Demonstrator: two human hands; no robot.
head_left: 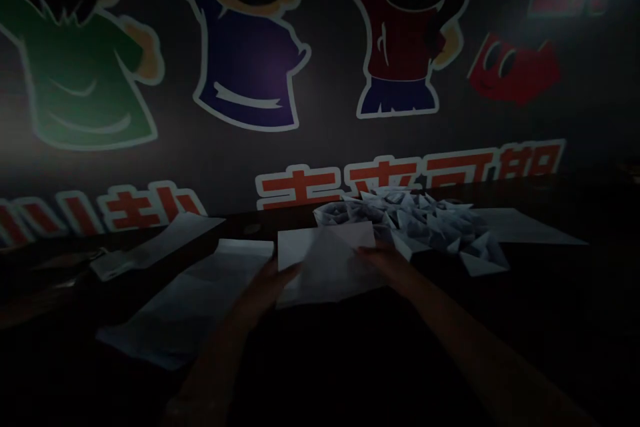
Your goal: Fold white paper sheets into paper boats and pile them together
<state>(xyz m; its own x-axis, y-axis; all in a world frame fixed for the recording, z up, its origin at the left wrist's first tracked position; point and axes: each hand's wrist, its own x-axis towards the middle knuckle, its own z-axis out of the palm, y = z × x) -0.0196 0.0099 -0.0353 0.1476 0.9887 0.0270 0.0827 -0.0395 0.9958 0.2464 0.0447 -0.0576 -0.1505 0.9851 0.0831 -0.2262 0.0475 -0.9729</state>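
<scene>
Left hand (pixel 270 283) and right hand (pixel 387 263) pinch the white sheet (pixel 325 263) at its sides! Folded papers (pixel 420 217) crowd just behind.

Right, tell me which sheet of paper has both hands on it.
The middle sheet, between the left hand and the right hand; the other flat papers lie off to the left and far right.

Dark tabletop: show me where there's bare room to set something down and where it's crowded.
The tabletop looks bare between left forearm and right forearm, and right of the latter, nearer than the far-right sheet; darkness may hide small things. Crowded: the folded-paper pile beyond the right hand, and the papers on the left.
</scene>
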